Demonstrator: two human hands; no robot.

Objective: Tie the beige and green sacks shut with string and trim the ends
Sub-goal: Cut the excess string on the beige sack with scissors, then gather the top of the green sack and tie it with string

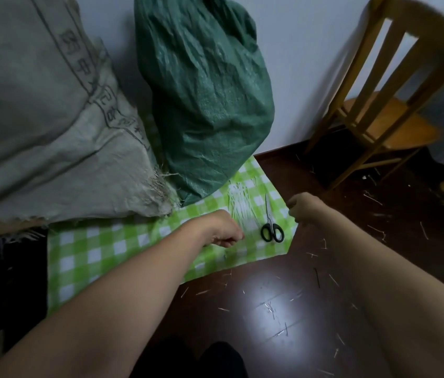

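1. Beige sack (38,126) fills the far left. It has dark printed marks, and its frayed lower edge lies on the left part of a green-and-white checked cloth (101,249).
2. Green sack (204,99) stands just right of the beige sack and touches it. Its base is on the far end of the cloth and it backs onto a pale wall (310,64).
3. The top of the beige sack is out of frame, and the top of the green one is cut off by the frame edge, so I cannot tell whether either is tied.
4. String bundle (242,203) of white strips lies on the cloth, near side of the green sack.
5. Black-handled scissors (271,227) lie flat on the cloth just right of the string, blades pointing far.
6. Left hand (222,230) is over the cloth at the near end of the string with its fingers curled under. I cannot tell if it is pinching a strand.
7. Right hand (302,207) is at the right edge of the cloth, right of the scissors, with its fingers curled. I cannot tell if it is grasping anything.
8. The cloth is spread on a dark glossy wooden floor (338,186).
9. Short pale scraps (271,309) are scattered on the floor, near and right.
10. A wooden chair (378,110) stands far right by the wall.
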